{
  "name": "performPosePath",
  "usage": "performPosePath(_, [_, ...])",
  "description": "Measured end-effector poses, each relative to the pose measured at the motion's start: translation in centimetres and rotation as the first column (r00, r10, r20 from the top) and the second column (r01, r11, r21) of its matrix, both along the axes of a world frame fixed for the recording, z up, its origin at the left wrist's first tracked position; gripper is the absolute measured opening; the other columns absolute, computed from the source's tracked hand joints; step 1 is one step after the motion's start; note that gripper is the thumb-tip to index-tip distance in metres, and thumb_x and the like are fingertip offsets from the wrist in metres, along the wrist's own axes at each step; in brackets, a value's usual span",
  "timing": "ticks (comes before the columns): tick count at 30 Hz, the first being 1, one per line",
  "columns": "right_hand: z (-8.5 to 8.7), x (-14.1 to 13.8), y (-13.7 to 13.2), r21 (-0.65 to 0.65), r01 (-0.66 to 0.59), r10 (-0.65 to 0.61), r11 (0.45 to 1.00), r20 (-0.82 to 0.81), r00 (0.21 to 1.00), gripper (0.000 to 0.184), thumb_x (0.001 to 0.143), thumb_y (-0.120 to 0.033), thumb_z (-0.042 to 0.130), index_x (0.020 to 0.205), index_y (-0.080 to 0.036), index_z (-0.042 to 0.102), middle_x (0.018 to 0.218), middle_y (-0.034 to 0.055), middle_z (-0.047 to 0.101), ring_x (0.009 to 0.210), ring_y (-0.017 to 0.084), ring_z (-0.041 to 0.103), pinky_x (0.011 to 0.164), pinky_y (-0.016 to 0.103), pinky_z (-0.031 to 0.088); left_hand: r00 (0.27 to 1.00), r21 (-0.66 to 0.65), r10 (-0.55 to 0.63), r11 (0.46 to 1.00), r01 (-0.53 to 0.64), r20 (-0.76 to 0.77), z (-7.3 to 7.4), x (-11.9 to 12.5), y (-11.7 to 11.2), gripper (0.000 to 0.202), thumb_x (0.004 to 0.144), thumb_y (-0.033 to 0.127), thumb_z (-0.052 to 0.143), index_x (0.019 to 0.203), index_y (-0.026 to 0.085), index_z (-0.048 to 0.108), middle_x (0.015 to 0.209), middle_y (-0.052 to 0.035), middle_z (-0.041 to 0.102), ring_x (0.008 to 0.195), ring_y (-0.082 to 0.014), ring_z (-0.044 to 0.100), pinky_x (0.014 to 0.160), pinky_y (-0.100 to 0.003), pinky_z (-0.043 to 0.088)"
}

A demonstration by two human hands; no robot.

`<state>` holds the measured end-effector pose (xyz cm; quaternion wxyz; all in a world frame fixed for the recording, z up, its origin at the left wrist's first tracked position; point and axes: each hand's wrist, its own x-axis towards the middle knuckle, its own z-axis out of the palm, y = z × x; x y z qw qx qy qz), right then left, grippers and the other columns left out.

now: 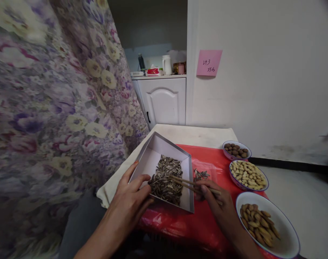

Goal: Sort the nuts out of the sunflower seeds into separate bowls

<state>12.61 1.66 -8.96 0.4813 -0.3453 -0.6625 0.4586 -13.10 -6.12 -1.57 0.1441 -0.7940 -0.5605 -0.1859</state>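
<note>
My left hand (pixel 130 198) grips the near left wall of an open grey-white box (pixel 150 153), some fingers reaching over the rim. Inside the box lies a heap of striped sunflower seeds (pixel 169 176). A pair of wooden chopsticks (pixel 189 184) is in my right hand (pixel 216 201), closed round them at the box's right side. Their tips reach over the right wall to the seeds; whether they pinch one I cannot tell. A small pile of sunflower seeds (pixel 201 175) sits just right of the box, partly behind my right hand.
The box stands on a table with a red plastic cover (pixel 185 226) over a pale cloth (pixel 196 135). Along the right edge are bowls of round brown nuts (pixel 235 150), pistachios (pixel 249 174) and long brown nuts (pixel 258 223). A floral curtain (pixel 67 90) hangs close on the left.
</note>
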Motion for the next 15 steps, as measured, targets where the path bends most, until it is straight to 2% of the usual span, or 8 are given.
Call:
performPosePath(3, [0.9,1.4,0.1,-0.026,0.054,-0.054,0.998,0.017,0.998,0.026,0.096,-0.040,0.051,0.101,-0.024,0.070,0.089,0.0058,0.074,0.075,0.023,0.070,0.070,0.032,0.058,1.000,0.016,-0.013,1.000,0.013,-0.013,0.0,-0.1,0.1,0.011,0.086,0.017,0.059,0.075,0.019,0.057,0.107,-0.0080,0.060,0.135,-0.0369,0.031,0.107,-0.064,0.036])
performPosePath(6, [1.6,3.8,0.2,-0.027,0.167,-0.165,0.986,0.062,0.984,0.028,0.094,-0.043,0.054,0.104,-0.024,0.071,0.087,0.0061,0.075,0.078,0.024,0.071,0.073,0.032,0.058,0.999,0.016,-0.020,1.000,0.021,-0.025,-0.1,-0.4,0.2,0.010,0.086,0.018,0.059,0.076,0.019,0.058,0.107,-0.0083,0.059,0.136,-0.0374,0.029,0.107,-0.065,0.036])
performPosePath(11, [2.1,8.3,0.3,0.028,0.409,-0.410,0.912,0.119,0.904,0.033,0.088,-0.047,0.061,0.103,-0.020,0.074,0.087,0.0072,0.076,0.086,0.028,0.072,0.082,0.035,0.056,0.999,0.005,-0.042,0.999,0.042,-0.029,-0.3,-0.7,0.3,0.009,0.085,0.020,0.062,0.076,0.020,0.059,0.107,-0.0076,0.060,0.136,-0.0372,0.029,0.108,-0.064,0.036])
performPosePath(15, [2.4,10.2,0.3,0.039,0.478,-0.478,0.878,0.144,0.866,0.033,0.087,-0.050,0.061,0.094,-0.021,0.076,0.085,0.0068,0.076,0.097,0.030,0.070,0.085,0.035,0.055,1.000,0.007,-0.012,1.000,0.012,-0.005,-0.1,-0.2,0.2,0.010,0.085,0.017,0.060,0.076,0.019,0.058,0.107,-0.0086,0.060,0.138,-0.0379,0.027,0.108,-0.063,0.035])
